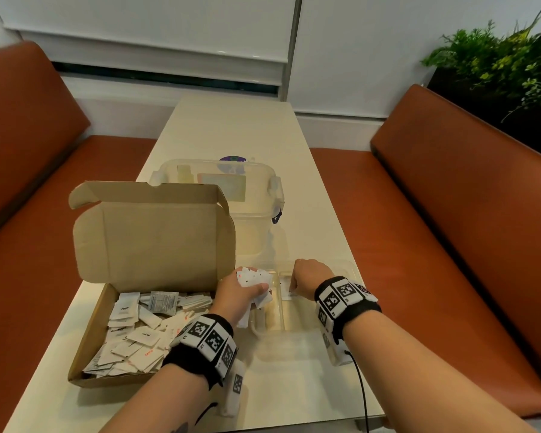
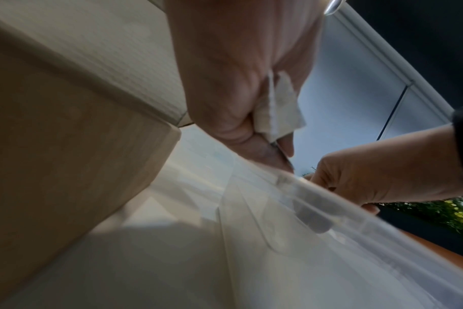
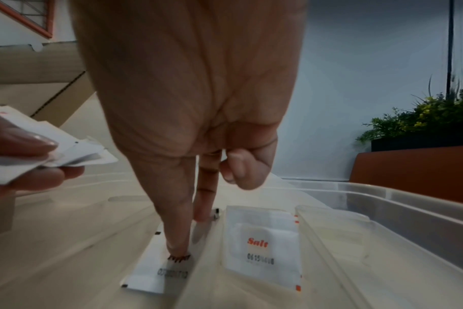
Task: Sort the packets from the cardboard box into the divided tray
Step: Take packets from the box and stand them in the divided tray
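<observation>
In the clear plastic divided tray (image 3: 378,200), a pepper packet (image 3: 156,273) is pressed flat by the right hand (image 3: 193,87)'s straight fingertips, beside a salt packet (image 3: 262,246) in the next compartment. A paper sheaf of packets (image 1: 253,281) is clenched in the left hand (image 1: 235,296); more fill the cardboard box (image 1: 88,339).

Pepper packet (image 3: 160,273) print half hidden under right hand (image 3: 188,100) fingertip.

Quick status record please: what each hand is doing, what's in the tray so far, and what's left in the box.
left hand: grips a bunch of packets over the tray's left edge
right hand: fingers on a pepper packet in the divided tray
next compartment: one salt packet
cardboard box: open, many packets left
</observation>
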Available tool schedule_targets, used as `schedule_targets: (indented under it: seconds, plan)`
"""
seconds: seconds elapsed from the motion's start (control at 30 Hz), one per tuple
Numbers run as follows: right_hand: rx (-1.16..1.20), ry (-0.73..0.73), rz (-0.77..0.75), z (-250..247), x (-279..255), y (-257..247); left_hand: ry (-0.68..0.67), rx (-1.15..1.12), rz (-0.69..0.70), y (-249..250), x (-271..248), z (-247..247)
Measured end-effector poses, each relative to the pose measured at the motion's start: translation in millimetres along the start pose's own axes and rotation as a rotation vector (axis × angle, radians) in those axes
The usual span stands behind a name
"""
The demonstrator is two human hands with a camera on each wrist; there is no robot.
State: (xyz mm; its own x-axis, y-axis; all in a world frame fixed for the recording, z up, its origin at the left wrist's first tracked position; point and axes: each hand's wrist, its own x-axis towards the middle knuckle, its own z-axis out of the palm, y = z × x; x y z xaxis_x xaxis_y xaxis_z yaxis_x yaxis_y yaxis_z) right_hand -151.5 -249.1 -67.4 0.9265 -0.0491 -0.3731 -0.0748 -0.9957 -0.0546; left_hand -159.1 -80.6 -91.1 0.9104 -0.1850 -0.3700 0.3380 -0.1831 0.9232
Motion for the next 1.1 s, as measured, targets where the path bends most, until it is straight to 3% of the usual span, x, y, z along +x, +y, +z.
schedule_targets:
  seconds: [0.2, 0.5, 0.8, 1.1]
  plan:
    - [0.007, 0.0, -0.011, -0.5, -2.0, -0.7, -0.001, -0.007, -0.002, 1.5, -1.6, 0.3]
    - [0.622, 0.144, -0.095, -10.6, -26.9, -6.5, -0.004, -0.097, 0.005, 7.6, -4.8, 3.2]
    - [0.777, 0.265, -0.083, -6.8, -44.0, -9.4, -0.004, -0.304, -0.03, 27.1, -10.6, 16.5]
    - [1.037, 0.237, -0.051, -4.2, -53.3, 6.0, -0.027, -0.407, -0.016, 24.6, -15.2, 21.8]
